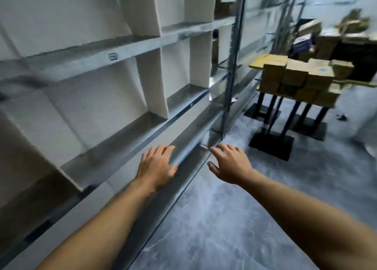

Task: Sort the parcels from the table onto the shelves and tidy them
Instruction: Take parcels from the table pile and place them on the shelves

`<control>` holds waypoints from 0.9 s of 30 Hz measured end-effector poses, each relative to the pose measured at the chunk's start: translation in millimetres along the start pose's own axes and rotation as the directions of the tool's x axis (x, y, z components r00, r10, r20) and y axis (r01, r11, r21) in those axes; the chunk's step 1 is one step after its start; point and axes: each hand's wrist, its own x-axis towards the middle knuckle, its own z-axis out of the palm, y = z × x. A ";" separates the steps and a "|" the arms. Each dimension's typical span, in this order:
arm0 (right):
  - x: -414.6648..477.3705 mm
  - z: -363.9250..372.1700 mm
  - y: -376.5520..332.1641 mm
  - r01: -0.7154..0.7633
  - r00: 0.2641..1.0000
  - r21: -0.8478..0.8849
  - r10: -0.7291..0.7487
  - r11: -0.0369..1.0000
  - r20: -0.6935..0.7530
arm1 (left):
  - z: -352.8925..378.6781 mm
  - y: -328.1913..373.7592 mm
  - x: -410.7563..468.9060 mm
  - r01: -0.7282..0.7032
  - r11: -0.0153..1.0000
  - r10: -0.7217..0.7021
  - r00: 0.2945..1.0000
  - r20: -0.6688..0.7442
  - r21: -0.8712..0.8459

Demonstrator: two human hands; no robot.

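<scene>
Fingers [163, 150] of L hand [156, 165] loosely spread, holding nothing, by the low rail of the shelves [122, 51]. R hand [230, 163] likewise spread, empty. Parcels [295, 76]: plain brown cardboard boxes, blurry, stacked on surface [257, 62] far R, well apart from hands.

Shelves [114, 55] run along the left, split into bays by dividers [152, 86]. Table [257, 62] stands far right, past the shelf end, with parcels [295, 74] stacked on it. More boxes [326, 43] behind the table, blurred, possibly on another surface. Left hand [156, 167] over the lowest shelf's front edge; right hand [230, 163] just beside it, over the floor [224, 218].
</scene>
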 end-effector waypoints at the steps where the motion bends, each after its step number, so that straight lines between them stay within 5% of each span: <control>1: 0.8 -2.9 8.6 -0.009 1.000 0.006 0.009 1.000 -0.004 | 2.9 8.5 9.2 -0.014 1.000 0.014 1.000 0.002 -0.001; 12: -1.5 -7.8 257.2 -0.343 0.939 -0.063 0.344 0.937 -0.002 | 73.9 217.5 201.1 -0.316 0.949 0.316 0.947 0.057 -0.003; 27: 93.3 0.5 456.7 -0.586 0.810 -0.019 0.585 0.810 -0.039 | 137.7 348.6 434.4 -0.530 0.844 0.533 0.846 0.021 -0.084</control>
